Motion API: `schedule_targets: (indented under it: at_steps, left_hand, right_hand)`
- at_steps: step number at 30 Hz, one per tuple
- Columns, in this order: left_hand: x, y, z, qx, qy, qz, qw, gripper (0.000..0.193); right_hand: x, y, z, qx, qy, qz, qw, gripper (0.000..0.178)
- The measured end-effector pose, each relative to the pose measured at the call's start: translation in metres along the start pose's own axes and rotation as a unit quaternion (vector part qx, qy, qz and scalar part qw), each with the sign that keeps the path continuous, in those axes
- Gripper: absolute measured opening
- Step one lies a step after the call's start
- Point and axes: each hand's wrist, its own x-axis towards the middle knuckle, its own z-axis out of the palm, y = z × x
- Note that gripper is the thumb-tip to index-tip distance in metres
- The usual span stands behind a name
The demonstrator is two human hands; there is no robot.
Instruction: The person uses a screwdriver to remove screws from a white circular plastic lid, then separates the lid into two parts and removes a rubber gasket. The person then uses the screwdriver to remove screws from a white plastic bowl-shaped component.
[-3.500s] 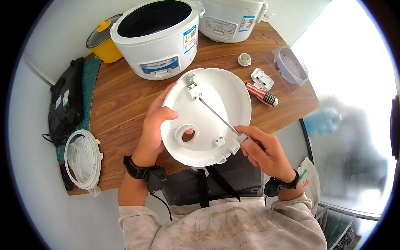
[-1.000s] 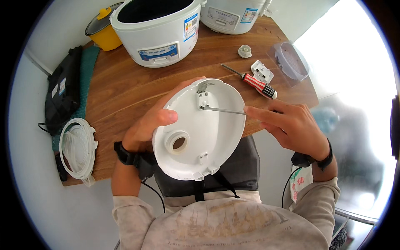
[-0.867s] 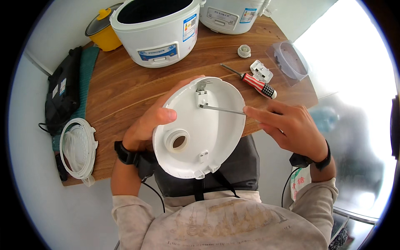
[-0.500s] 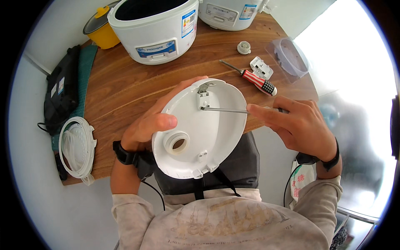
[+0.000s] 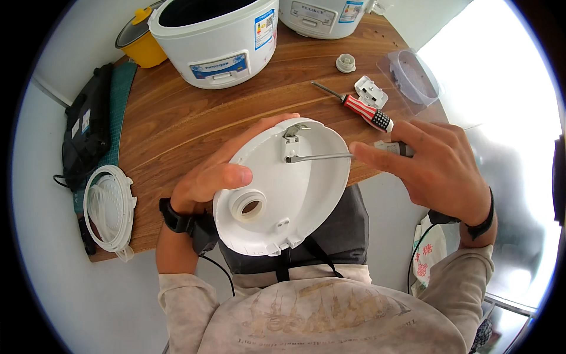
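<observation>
My left hand (image 5: 221, 168) grips the far left rim of a white rice cooker lid (image 5: 300, 194), thumb on its inside face and fingers behind. The lid is tilted with its hollow side up, over my lap and the table edge. It has a round collar with a hole at lower left and a metal latch plate (image 5: 293, 131) near the top. My right hand (image 5: 427, 165) is closed around the grey handle of a screwdriver (image 5: 321, 157). The shaft points left, its tip at a small screw post just below the latch plate.
Another screwdriver (image 5: 365, 112) with a red, white and black handle lies beyond my right hand, beside a small white plastic part (image 5: 371, 92) and a round cap (image 5: 345, 63). White cooker bodies (image 5: 233, 53) stand at the back. A white ring-shaped cover (image 5: 110, 209) and black case (image 5: 88, 124) are left.
My right hand has shifted slightly right and turned, showing more of the screwdriver's grey handle. The tip stays at the post. The lid has moved slightly down and left.
</observation>
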Motion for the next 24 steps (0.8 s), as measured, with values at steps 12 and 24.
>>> schedule_targets:
  at_steps: [12,24]
  left_hand:
    - [0.001,0.004,0.001,-0.037,0.036,0.028,0.998,0.106]
    - [0.001,0.006,0.007,-0.01,0.169,0.154,0.974,0.107]
  right_hand:
    - [0.0,0.001,0.0,-0.043,0.006,-0.004,0.999,0.051]
    - [-0.009,-0.077,0.068,0.754,0.06,0.297,0.582,0.037]
